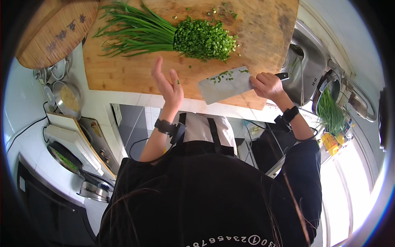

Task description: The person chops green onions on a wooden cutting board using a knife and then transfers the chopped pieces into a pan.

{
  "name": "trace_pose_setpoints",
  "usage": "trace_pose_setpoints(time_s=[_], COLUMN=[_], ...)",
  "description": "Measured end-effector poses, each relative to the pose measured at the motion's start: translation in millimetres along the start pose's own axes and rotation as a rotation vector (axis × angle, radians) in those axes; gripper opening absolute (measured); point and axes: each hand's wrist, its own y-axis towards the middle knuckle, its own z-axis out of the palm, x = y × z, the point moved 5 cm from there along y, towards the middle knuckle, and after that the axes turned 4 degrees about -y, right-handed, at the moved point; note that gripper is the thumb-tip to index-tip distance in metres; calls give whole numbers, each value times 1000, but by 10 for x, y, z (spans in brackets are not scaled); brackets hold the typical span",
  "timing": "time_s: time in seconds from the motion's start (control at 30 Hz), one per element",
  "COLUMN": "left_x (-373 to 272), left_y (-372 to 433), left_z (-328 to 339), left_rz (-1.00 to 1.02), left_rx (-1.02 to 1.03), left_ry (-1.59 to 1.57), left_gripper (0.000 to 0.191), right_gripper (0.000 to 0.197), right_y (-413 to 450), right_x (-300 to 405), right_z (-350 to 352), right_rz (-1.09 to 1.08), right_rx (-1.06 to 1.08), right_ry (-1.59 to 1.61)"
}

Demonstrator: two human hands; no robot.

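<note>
A wooden cutting board (123, 74) carries a bunch of green chives (139, 32) with its leaves towards the left. Against its right end lies a heap of chopped chives (203, 40). My right hand (268, 86) grips a cleaver (226, 85) by its black handle; the blade points left over the board's near edge, with green bits stuck to it. My left hand (169, 83) is raised by the board's near edge, below the chives, fingers apart and holding nothing. A green bit sticks to its thumb.
Right of the board is a steel sink (308, 68) with a ladle (301, 71); more long chives (330, 108) lie in a pan beyond. On the left are a round wooden board (61, 34), a metal bowl of pale food (69, 98) and a frying pan (63, 159) with green pieces.
</note>
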Motion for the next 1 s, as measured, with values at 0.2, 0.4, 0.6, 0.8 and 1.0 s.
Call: trace_pose_setpoints(time_s=[0.2,0.4,0.6,0.8,1.0], left_x=[-289,-300,-319,-293,-421], left_y=[774,1226,1196,1170,1205], left_z=[315,745,1041,1145,1028], left_rz=[306,291,190,124,185], left_rx=[116,81,156,285,335], left_ry=[247,158,150,83,208], left_gripper=[47,52,61,64,62], right_gripper=[30,35,37,40,40], right_y=[-2,194,400,574,780], right_x=[-156,-334,-506,-626,-768], right_z=[54,141,162,170,139], right_rz=[19,149,178,212,205], right_rx=[-13,21,6,25,32], right_ry=[-1,19,75,76,90])
